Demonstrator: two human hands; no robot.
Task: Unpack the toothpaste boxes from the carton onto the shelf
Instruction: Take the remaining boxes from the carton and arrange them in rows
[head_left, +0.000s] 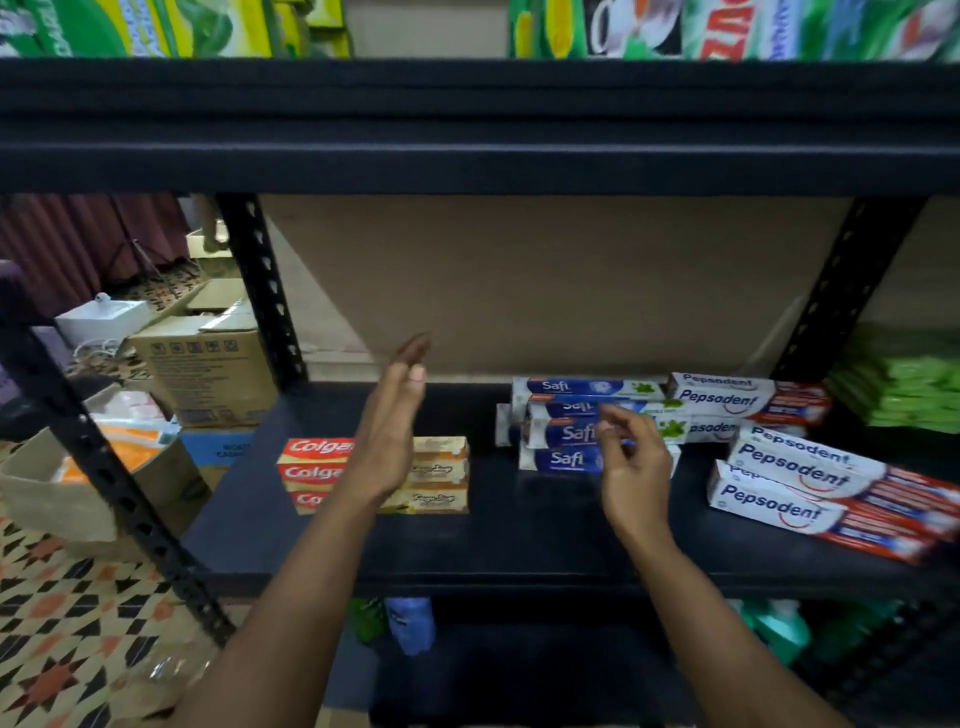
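Black metal shelf (519, 540) fills the mid frame, w/ a brown backboard (545, 280) behind it and patterned floor tiles (67, 613) at lower left.

Our left hand (387, 436) is raised edge-on at centre frame, fingers straight and close together, palm facing right; it's open and holds nothing. It sits in front of the red Colgate boxes (314, 470), hiding their middle; can't tell if it touches them.

Our right hand (631, 467) is right of centre, fingers loosely curled and a bit spread, empty. Its fingertips (605, 431) overlap the blue-and-white Safi boxes (566, 434); contact unclear due to blur.

Colgate boxes: approx three in a flat stack, lengthwise left-right, at the shelf's left-centre, red at the left end and tan/gold at the right end. Safi boxes: a small pile at centre-right, some w/ a green leaf print. Pepsodent boxes (795, 493): white w/ red ends, several at the right side of the shelf, front ones angled toward lower right, more at the back beside the Safi pile.

Brown cartons (202, 369) stand on the floor at left frame, beyond the shelf post (260, 291). Green packets (904, 384) at far right.
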